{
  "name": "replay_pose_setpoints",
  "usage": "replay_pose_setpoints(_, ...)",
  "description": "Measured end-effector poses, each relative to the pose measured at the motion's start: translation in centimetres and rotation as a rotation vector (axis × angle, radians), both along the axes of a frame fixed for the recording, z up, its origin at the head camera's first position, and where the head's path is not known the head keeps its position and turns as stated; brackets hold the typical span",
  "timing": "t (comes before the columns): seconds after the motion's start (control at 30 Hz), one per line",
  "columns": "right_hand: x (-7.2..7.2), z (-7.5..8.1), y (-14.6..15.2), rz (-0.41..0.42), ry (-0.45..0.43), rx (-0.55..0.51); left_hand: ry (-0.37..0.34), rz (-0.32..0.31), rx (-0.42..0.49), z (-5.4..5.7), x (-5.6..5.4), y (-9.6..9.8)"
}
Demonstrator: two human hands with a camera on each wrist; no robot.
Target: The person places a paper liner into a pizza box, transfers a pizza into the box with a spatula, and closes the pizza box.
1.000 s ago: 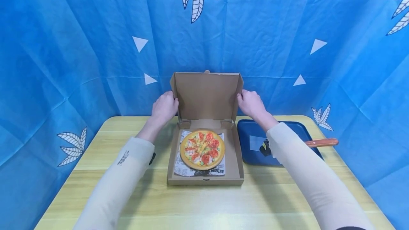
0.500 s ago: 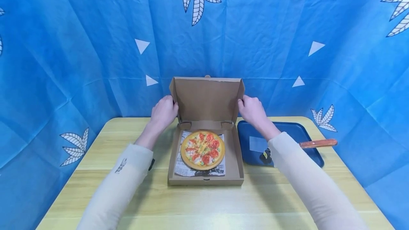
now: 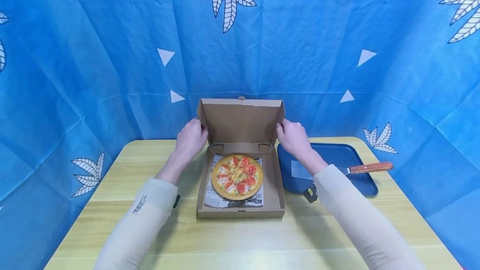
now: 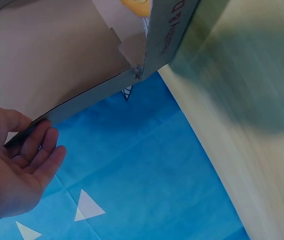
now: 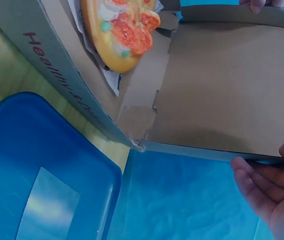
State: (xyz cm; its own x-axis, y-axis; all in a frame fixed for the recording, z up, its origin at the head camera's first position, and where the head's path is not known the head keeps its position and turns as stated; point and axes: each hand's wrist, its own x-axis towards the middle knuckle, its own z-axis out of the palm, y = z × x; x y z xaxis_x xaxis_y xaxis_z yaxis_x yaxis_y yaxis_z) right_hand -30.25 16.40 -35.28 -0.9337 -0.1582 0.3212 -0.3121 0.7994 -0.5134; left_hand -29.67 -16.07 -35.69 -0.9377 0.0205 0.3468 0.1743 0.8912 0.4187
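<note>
A brown cardboard pizza box [image 3: 277,178] stands on the table with its lid [image 3: 241,122] raised and tilted a little forward. My left hand [image 3: 192,138] pinches the lid's left side flap between thumb and fingers. On the opposite side flap, my right hand [image 3: 294,136] holds on the same way; the right wrist view shows its thumb inside and fingers outside. In the box lies a round pizza [image 3: 237,177] with red toppings, on a sheet of printed paper [image 3: 215,199].
A blue tray [image 3: 337,149] is to the right of the box, partly under my right forearm. Across it lies a tool with a wooden handle [image 3: 371,167], its metal end hidden by the sleeve. Blue cloth [image 3: 240,61] hangs behind the table [image 3: 240,245].
The lid has tipped forward and lower, its front flap now showing more. Both hands have moved down with it, still gripping the side flaps. The pizza stays in place.
</note>
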Motion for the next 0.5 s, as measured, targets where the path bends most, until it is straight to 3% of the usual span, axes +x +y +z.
replay_pose_setpoints(0.17, 0.4, -0.3, 0.0, 0.006, 0.024, -0.001, 0.048, -0.01, -0.006, -0.6, 0.2, 0.0)
replay_pose_setpoints(0.5, 1.4, -1.3, 0.1, 0.02, 0.031, -0.013, 0.059, -0.017, -0.003, -1.5, 1.1, 0.3)
